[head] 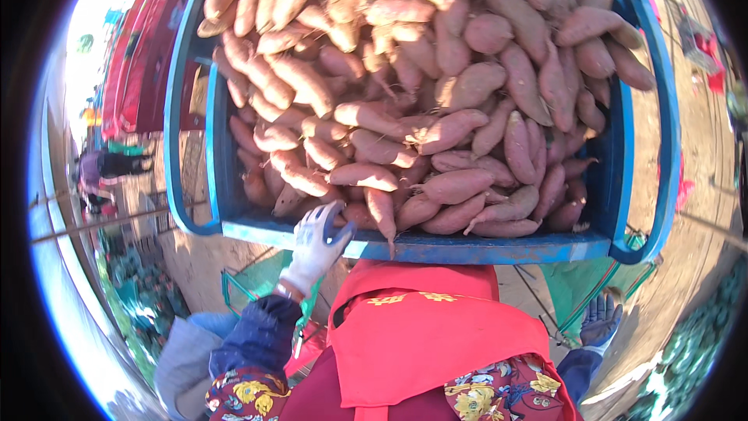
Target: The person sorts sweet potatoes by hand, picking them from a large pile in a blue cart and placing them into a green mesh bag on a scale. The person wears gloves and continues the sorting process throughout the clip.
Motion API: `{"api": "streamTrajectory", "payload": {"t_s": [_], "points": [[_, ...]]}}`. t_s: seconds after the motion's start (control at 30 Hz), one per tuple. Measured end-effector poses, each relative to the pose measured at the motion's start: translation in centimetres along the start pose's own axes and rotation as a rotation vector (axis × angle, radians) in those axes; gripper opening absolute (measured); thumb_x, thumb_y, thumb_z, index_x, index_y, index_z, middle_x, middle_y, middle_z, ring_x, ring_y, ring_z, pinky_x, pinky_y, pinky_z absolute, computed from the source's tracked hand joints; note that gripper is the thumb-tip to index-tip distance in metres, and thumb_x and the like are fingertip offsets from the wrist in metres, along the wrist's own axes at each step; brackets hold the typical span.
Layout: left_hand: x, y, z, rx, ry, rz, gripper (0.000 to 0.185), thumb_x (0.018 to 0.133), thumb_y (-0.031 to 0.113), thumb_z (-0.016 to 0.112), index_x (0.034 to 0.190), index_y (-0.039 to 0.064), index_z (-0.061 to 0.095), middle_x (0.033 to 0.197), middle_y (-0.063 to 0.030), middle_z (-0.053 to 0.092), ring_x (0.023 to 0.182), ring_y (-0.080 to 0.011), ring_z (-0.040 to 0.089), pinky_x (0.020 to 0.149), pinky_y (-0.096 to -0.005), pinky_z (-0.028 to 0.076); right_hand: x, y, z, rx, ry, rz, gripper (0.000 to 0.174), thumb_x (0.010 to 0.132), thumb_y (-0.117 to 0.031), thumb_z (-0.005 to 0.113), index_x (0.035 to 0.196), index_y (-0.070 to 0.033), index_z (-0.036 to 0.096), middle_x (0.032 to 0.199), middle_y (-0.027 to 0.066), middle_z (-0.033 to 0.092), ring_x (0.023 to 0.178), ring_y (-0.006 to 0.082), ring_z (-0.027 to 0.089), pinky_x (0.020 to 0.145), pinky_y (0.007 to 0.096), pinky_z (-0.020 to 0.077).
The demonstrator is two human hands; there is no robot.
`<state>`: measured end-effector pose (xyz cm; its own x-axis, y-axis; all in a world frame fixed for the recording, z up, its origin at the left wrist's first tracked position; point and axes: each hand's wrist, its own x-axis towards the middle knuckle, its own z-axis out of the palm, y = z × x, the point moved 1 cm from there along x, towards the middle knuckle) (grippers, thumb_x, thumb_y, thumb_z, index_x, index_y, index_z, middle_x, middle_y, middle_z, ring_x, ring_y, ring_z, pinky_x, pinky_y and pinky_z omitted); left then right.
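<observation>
A heap of pink-skinned sweet potatoes (362,120) fills a blue metal cart bed (485,248) in front of me. My left hand (318,240), in a white knit glove with a blue-grey coating, is at the bed's near edge, left of centre, its fingers apart beside the nearest sweet potatoes. It holds nothing that I can see. My right hand (601,321), gloved with a dark coated palm, is low at the right, outside the bed, palm up with its fingers extended. A small brownish thing, too blurred to name, shows at its fingertips.
Green mesh bags (257,278) hang below the bed's near edge on both sides. A red vehicle (146,58) stands beyond at the left, with a bending person (102,172) near it. Blue tubular rails (669,123) flank the bed. Green material (695,339) lies at the lower right.
</observation>
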<state>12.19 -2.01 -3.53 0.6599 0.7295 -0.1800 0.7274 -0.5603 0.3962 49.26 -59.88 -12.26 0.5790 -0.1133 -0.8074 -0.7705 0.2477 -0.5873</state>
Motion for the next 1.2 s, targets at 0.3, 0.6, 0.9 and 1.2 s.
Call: {"api": "streamTrajectory", "payload": {"t_s": [0.3,0.6,0.9,1.2], "points": [[1.8,3.7,5.2,-0.563,-0.041,-0.226,0.075,0.085,0.052,0.074,0.138,0.004,0.051,0.126,-0.0251,0.058,0.114,-0.0453,0.060,0.097,-0.0489,0.050,-10.7,3.0,28.5,-0.541,-1.139,0.114,0.064,0.100,-0.038,0.061,0.149,-0.001,0.044,0.137,0.0209,0.061,0.104,0.0326,0.070,0.083,0.0434,0.0613],[-3.1,-10.4,-0.9,-0.287,0.463,-0.240,0.058,0.083,0.026,0.079,0.133,0.003,0.059,0.125,-0.0196,0.064,0.115,-0.0390,0.061,0.097,-0.0471,0.049,-19.9,27.6,65.5,-1.272,-1.394,-0.827,0.072,0.089,-0.031,0.078,0.146,0.000,0.047,0.140,0.0194,0.058,0.122,0.0273,0.060,0.104,0.0357,0.0480],[7.4,-17.6,-1.1,-0.783,0.404,-0.766,0.099,0.085,0.055,0.074,0.153,-0.002,0.031,0.138,-0.0290,0.052,0.125,-0.0466,0.055,0.106,-0.0463,0.046,-20.9,31.9,65.3,-1.611,-1.169,-1.209,0.088,0.076,-0.025,0.086,0.149,0.000,0.043,0.140,0.0226,0.058,0.129,0.0355,0.057,0.107,0.0404,0.0471],[9.4,-18.5,0.8,-0.756,0.469,-0.611,0.094,0.078,0.058,0.075,0.151,0.009,0.043,0.146,-0.0237,0.049,0.133,-0.0412,0.051,0.107,-0.0504,0.045,-23.1,28.6,63.5,-1.254,-1.423,-0.484,0.072,0.073,-0.010,0.084,0.137,0.001,0.054,0.128,0.0108,0.062,0.119,0.0214,0.059,0.100,0.0353,0.0504]]}}
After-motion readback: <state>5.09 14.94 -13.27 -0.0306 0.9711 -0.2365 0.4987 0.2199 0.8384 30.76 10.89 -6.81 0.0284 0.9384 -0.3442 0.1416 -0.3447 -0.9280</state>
